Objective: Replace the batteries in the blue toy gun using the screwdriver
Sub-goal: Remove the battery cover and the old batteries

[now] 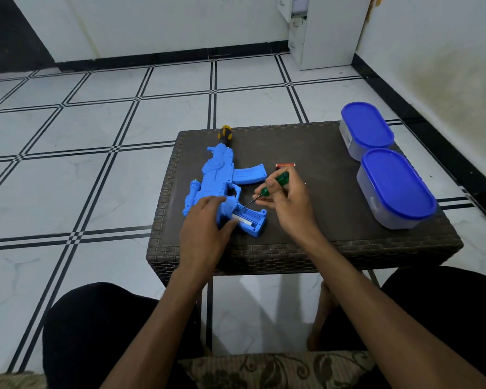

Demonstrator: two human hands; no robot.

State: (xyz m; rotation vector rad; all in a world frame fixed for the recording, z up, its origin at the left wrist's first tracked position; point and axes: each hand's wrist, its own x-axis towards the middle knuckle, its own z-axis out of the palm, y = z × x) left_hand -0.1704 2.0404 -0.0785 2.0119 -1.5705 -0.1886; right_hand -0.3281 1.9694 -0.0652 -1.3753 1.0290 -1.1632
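Observation:
The blue toy gun (219, 178) lies on the left part of the dark wicker table (334, 169), muzzle pointing away from me. Its grip has the battery compartment (247, 219) open, with a pale battery visible inside. My left hand (205, 226) rests on the gun's body beside the compartment, fingers fairly straight. My right hand (286, 197) grips a green-handled screwdriver (272, 183), whose metal tip points down into the open compartment. A red battery (285, 165) lies loose on the table just beyond my right hand.
Two clear containers with blue lids (366, 127) (396, 186) stand along the table's right side. A yellow-and-black tool handle (226, 133) lies at the gun's muzzle. White tiled floor surrounds the table; my knees are below its near edge.

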